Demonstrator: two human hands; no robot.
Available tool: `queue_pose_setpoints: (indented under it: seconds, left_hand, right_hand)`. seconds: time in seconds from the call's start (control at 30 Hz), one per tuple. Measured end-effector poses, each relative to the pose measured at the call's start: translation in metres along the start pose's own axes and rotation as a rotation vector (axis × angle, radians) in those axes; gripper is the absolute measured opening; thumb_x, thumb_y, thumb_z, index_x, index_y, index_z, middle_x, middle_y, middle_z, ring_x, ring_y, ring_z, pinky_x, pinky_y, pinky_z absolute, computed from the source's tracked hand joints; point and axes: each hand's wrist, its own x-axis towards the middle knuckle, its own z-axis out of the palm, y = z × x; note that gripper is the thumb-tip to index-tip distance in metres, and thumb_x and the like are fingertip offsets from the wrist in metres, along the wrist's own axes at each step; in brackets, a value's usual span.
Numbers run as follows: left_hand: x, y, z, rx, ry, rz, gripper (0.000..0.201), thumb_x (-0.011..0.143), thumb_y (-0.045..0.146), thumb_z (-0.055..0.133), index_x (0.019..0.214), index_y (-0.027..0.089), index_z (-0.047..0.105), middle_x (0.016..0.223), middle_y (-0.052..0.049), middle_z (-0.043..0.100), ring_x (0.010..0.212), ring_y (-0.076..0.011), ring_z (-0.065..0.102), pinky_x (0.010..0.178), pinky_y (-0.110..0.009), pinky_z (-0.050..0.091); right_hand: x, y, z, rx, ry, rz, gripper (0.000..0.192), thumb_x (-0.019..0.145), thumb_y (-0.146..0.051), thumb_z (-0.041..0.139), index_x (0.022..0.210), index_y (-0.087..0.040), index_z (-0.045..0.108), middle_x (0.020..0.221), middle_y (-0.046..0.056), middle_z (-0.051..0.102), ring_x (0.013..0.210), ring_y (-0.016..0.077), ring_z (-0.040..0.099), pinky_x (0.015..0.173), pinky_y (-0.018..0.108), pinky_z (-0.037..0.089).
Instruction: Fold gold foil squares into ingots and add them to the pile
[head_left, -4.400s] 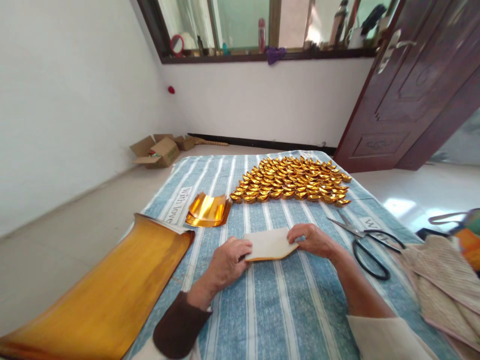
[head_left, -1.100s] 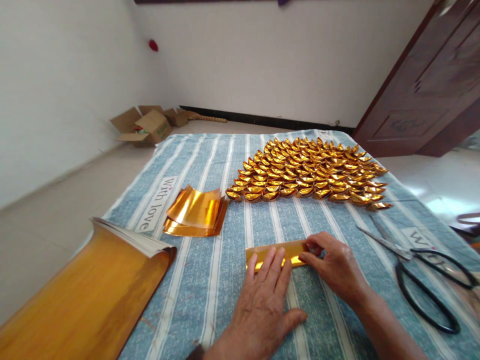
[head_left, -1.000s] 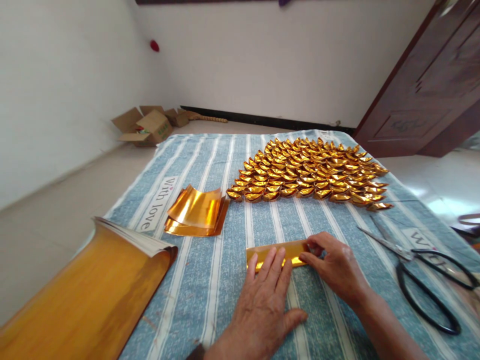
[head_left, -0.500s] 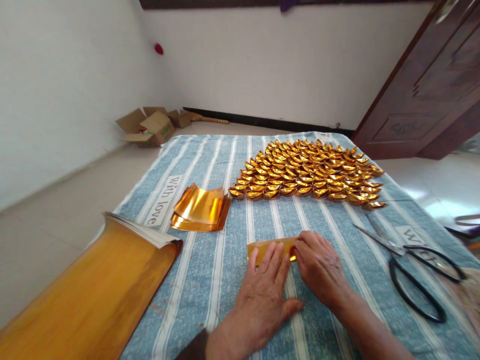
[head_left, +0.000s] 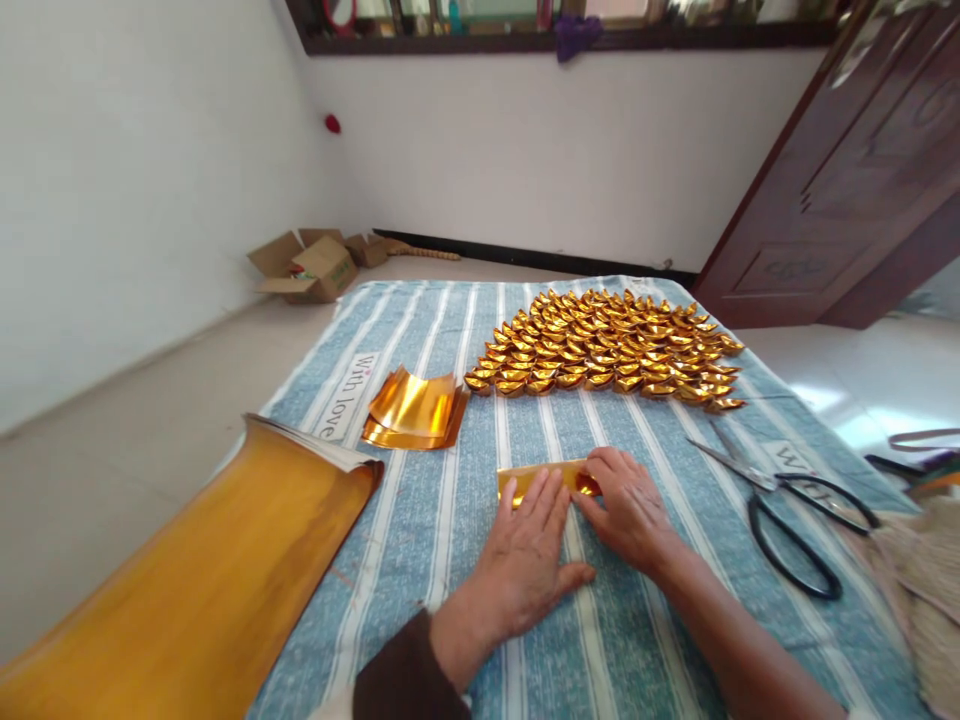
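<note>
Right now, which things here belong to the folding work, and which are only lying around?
In use: gold strip pressed flat by left hand and right hand; cut sheets; big foil stack; folded ingots; scissors; striped cloth.

Lying about: cardboard boxes; woven mat; door.

Bright daylight, glare on the floor [head_left: 825, 395], edges warped, focus sharp
</note>
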Motion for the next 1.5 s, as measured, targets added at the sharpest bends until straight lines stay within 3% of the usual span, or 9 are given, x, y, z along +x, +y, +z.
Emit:
queue_pose_setpoints:
  seconds: [0.43,0.63,0.77,0.87,1.0,1.3,1.5]
  left_hand:
    - [0.002,0.002,-0.010,0.009,-0.053,-0.027,0.080,0.086,0.060,0.053,0.147,0.012,0.031,0.157,-0.018,0.019,0.146,-0.0317,0.014,0.114,-0.060,0.014]
    - [0.001,0.001,-0.008,0.014,-0.031,-0.028,0.076,0.087,0.060,0.051,0.147,0.017,0.032,0.157,-0.016,0.021,0.146,-0.0303,0.015,0.115,-0.058,0.013]
    - [0.000,0.000,-0.008,0.022,-0.018,-0.015,0.076,0.087,0.058,0.052,0.147,0.016,0.032,0.156,-0.017,0.022,0.146,-0.0300,0.016,0.115,-0.058,0.014]
    - [0.000,0.001,-0.009,0.024,-0.029,-0.028,0.078,0.086,0.058,0.054,0.147,0.016,0.031,0.156,-0.017,0.022,0.145,-0.0313,0.017,0.115,-0.058,0.014]
    - [-0.001,0.001,-0.007,-0.008,-0.022,-0.011,0.084,0.086,0.063,0.050,0.150,0.015,0.024,0.157,-0.017,0.019,0.146,-0.0306,0.013,0.115,-0.058,0.012]
    - [-0.006,-0.003,-0.018,-0.070,-0.032,0.086,0.088,0.084,0.060,0.055,0.151,0.016,0.019,0.157,-0.018,0.021,0.145,-0.0331,0.015,0.113,-0.060,0.015]
    - [-0.012,-0.022,-0.022,-0.065,0.055,0.248,0.073,0.086,0.056,0.057,0.145,0.018,0.035,0.151,-0.015,0.037,0.141,-0.0289,0.029,0.114,-0.047,0.022]
  right_hand:
    - [0.006,0.023,-0.003,0.109,0.001,0.236,0.005,0.069,-0.017,0.067,0.069,-0.022,0.069,0.113,0.008,0.059,0.106,0.0265,0.056,0.090,0.040,0.043]
    - [0.008,0.038,-0.013,0.207,0.095,0.253,0.012,0.064,-0.012,0.062,0.068,-0.021,0.069,0.096,0.006,0.064,0.095,0.0244,0.060,0.087,0.039,0.045]
    - [0.009,0.022,-0.015,0.480,0.195,0.190,0.014,0.075,-0.022,0.056,0.083,-0.020,0.068,0.083,0.002,0.066,0.074,0.0172,0.061,0.071,0.029,0.048]
    - [0.010,0.002,-0.005,0.699,0.071,0.119,0.014,0.079,-0.029,0.055,0.082,-0.020,0.065,0.073,0.001,0.066,0.066,0.0149,0.060,0.063,0.025,0.047]
    - [0.011,-0.006,0.009,0.498,-0.009,0.087,0.016,0.081,-0.023,0.050,0.077,-0.020,0.065,0.069,0.001,0.066,0.063,0.0147,0.058,0.062,0.025,0.043]
    - [0.012,0.002,0.010,0.408,-0.046,0.071,0.012,0.080,-0.025,0.049,0.071,-0.022,0.057,0.062,-0.001,0.060,0.059,0.0157,0.055,0.059,0.026,0.038]
    - [0.010,-0.002,0.011,0.387,-0.064,0.078,0.005,0.077,-0.025,0.055,0.074,-0.021,0.057,0.066,-0.001,0.061,0.061,0.0155,0.056,0.060,0.026,0.039]
